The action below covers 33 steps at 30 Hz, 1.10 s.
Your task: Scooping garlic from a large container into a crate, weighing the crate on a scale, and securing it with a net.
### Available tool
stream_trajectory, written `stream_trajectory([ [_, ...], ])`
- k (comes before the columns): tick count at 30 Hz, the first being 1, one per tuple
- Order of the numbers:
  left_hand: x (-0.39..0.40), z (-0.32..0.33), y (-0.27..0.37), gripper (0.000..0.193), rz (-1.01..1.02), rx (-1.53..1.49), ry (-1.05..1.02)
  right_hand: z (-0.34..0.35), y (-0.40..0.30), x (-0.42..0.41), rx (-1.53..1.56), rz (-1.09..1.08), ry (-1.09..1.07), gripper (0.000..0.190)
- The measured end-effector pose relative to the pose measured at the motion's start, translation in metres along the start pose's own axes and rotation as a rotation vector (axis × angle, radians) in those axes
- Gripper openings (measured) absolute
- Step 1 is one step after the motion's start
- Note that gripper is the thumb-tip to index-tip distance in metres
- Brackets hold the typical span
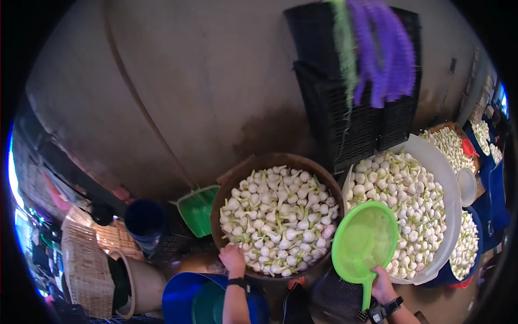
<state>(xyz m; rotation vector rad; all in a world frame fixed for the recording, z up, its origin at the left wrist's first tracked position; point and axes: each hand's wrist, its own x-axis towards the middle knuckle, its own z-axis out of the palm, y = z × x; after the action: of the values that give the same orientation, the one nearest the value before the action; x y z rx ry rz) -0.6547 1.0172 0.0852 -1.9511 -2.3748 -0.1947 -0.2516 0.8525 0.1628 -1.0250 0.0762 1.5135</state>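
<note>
A brown round tub full of garlic bulbs with green stem ends stands before me. My left hand is at its near left rim, fingers over the edge by the bulbs; whether it grips anything is hard to see. My right hand holds a light green plastic strainer by its handle. The strainer's mesh bowl overlaps the near left part of a large whitish tub, which also holds garlic bulbs. No bulbs show inside the strainer.
Blue tubs stand near my left arm and at right. A green dustpan leans by the wall, left of wicker-like baskets and a beige bucket. Black crates with purple and green netting stand behind. More garlic tubs are at right.
</note>
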Motion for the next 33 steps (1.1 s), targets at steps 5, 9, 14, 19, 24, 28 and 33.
stream_trajectory([
  [5,0.039,0.088,-0.037,0.025,0.063,0.251,-0.331,0.052,0.045,0.014,-0.276,0.115,0.160,0.038],
  [9,0.049,0.068,-0.038,0.022,0.064,-0.016,-0.315,0.075,0.043,0.015,-0.423,0.077,0.170,0.039],
  [14,0.080,-0.030,-0.129,0.014,-0.155,-0.885,-0.096,0.107,0.035,0.056,-0.837,-0.010,0.028,0.054],
  [19,0.051,-0.089,-0.234,0.063,-1.487,-1.909,0.684,0.138,0.048,0.118,-1.529,-0.409,-0.029,0.084],
  [24,0.004,0.014,-0.104,0.034,-0.761,-1.773,-0.316,0.159,0.105,0.160,-1.632,-0.344,0.143,0.090],
  [28,0.066,0.105,-0.032,0.054,-0.635,-0.692,-0.215,0.188,0.155,0.205,-1.673,-0.111,0.343,0.094],
  [33,0.102,0.145,-0.042,0.064,-0.837,-0.792,-0.610,0.176,0.196,0.254,-1.674,-0.018,0.312,0.095],
])
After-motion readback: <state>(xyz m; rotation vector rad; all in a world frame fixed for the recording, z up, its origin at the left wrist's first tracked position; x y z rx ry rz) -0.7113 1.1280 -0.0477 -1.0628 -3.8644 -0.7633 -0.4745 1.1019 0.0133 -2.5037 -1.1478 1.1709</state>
